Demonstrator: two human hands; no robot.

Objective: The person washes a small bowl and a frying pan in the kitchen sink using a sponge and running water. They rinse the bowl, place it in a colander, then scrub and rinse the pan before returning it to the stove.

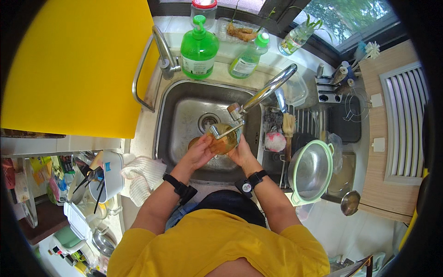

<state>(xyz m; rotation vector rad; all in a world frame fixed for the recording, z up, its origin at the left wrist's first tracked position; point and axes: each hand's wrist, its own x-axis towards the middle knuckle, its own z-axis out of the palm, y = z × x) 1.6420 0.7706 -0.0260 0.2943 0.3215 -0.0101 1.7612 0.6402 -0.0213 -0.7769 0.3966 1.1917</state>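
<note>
An amber glass bowl [224, 144] is held over the steel sink basin [177, 116], right below the mouth of the kitchen tap [268, 88]. My left hand [200, 153] grips the bowl's left side. On the opposite side my right hand [243, 153] supports it, with some fingers hidden behind the glass. Another amber-brown piece [193, 142] shows low in the basin, mostly covered by my left hand, so its shape is unclear. The sink drain [208, 122] lies just beyond the bowl. Whether water is running I cannot tell.
A green pump bottle [199, 57] and a dish-soap bottle [246, 60] stand behind the sink. Right of it are a wire rack with a pink-white scrubber [275, 142], a brush [288, 126] and a green-rimmed strainer [311, 173]. A white cloth [143, 176] lies left.
</note>
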